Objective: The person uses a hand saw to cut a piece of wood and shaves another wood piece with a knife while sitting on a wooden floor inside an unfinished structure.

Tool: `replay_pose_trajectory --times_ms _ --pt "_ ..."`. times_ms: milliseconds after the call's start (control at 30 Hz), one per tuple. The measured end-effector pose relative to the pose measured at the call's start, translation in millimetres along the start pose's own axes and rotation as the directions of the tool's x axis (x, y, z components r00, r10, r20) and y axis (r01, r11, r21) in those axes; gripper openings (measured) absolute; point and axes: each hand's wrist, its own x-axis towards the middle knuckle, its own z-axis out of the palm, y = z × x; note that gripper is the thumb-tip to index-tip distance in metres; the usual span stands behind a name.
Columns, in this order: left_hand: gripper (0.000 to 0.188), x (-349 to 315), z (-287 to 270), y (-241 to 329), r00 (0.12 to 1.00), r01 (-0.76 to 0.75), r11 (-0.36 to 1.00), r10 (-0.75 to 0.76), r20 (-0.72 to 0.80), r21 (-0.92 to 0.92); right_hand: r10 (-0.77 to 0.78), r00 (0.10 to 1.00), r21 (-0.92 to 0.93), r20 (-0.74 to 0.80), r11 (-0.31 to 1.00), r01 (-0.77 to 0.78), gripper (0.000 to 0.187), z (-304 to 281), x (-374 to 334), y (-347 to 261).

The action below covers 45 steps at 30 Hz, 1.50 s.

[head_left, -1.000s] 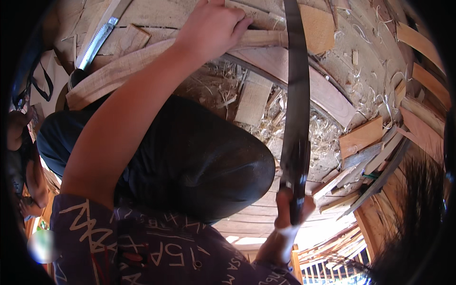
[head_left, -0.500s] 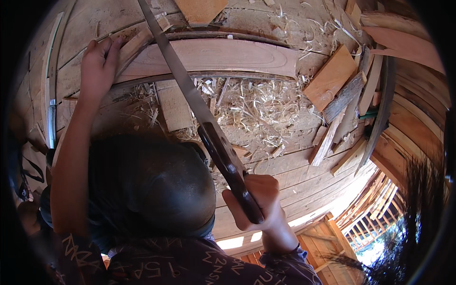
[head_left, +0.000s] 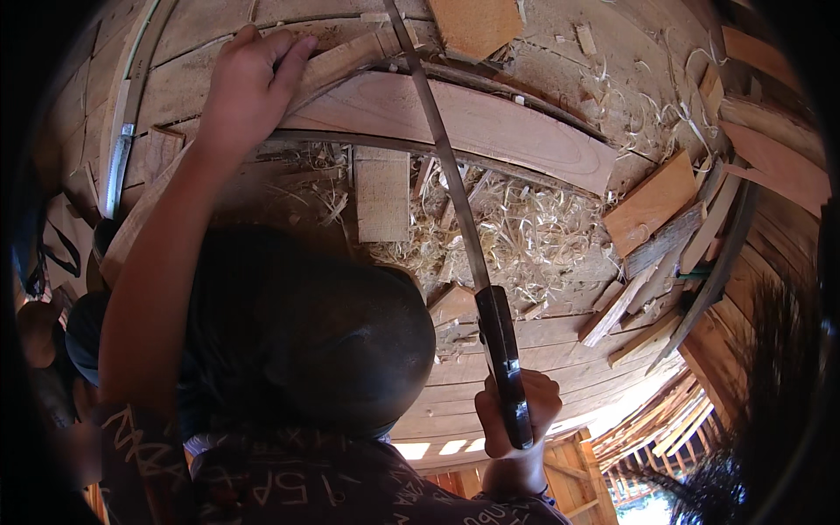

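Observation:
My right hand (head_left: 516,416) grips the dark handle of a long curved blade (head_left: 442,153), which runs up and left across a pale curved wooden plank (head_left: 490,122). My left hand (head_left: 249,83) presses down on the upper left end of that plank, fingers curled over a thin wood strip (head_left: 341,57). My bent knee in dark trousers (head_left: 315,324) fills the middle between both arms.
Wood shavings (head_left: 525,232) lie heaped below the plank. A small rectangular wood block (head_left: 382,194) sits beside them. Offcuts and slats (head_left: 652,227) are stacked at the right. A saw (head_left: 122,149) lies at the far left on the plank floor.
The view has shifted between frames. The blade has swung from slanting steeply leftward to a more upright line, and my right hand has dropped lower. My left hand stays on the plank's end.

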Motion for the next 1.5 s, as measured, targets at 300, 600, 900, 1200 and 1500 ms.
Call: replay_pose_trajectory --times_ms 300,600,900,1200,1500 --pt "0.023 -4 3 -3 0.999 -0.048 0.998 0.048 -0.015 -0.038 -0.329 0.944 -0.087 0.030 0.940 0.331 0.018 20 48 -1" --pt "0.024 -10 -2 3 0.996 -0.082 0.993 0.084 -0.023 0.081 -0.254 0.965 -0.039 0.067 0.966 0.257 0.029 33 89 -29" --pt "0.027 -4 11 6 0.995 -0.068 0.994 0.074 -0.070 0.082 -0.224 0.974 0.032 -0.010 0.974 0.225 0.018 29 74 -17" --pt "0.025 -2 6 11 0.991 -0.109 0.991 0.114 -0.076 0.073 -0.219 0.973 -0.103 -0.069 0.972 0.211 0.023 -2 22 -12" --pt "0.024 2 4 7 0.978 -0.149 0.989 0.146 -0.151 -0.010 -0.057 0.989 -0.283 -0.140 0.959 0.015 0.020 -8 -8 5"
